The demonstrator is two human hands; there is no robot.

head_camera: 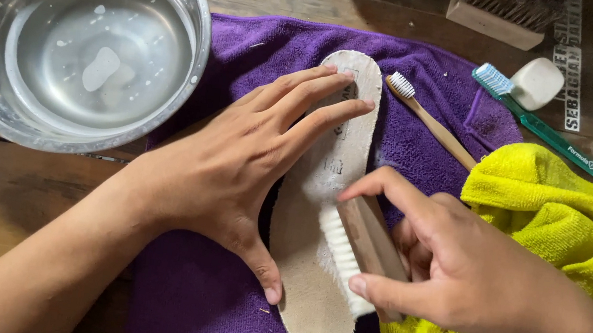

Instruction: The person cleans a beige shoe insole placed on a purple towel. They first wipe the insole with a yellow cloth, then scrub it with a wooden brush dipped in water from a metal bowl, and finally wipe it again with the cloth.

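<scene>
Head view: left hand point(236, 162) flat on insole point(313, 268), right hand point(451, 267) gripping brush point(354, 247).

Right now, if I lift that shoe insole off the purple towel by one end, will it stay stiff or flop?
The insole is thin and flat, so it would probably bend and droop. It looks light for its size. The left hand presses it down while the right hand holds the brush on it, suggesting it slides easily.

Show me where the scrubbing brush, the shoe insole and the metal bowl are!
scrubbing brush point(367, 238): head view, on its wooden back.
shoe insole point(312, 306): head view, on its bare heel end.
metal bowl point(202, 40): head view, on its right rim.
</scene>
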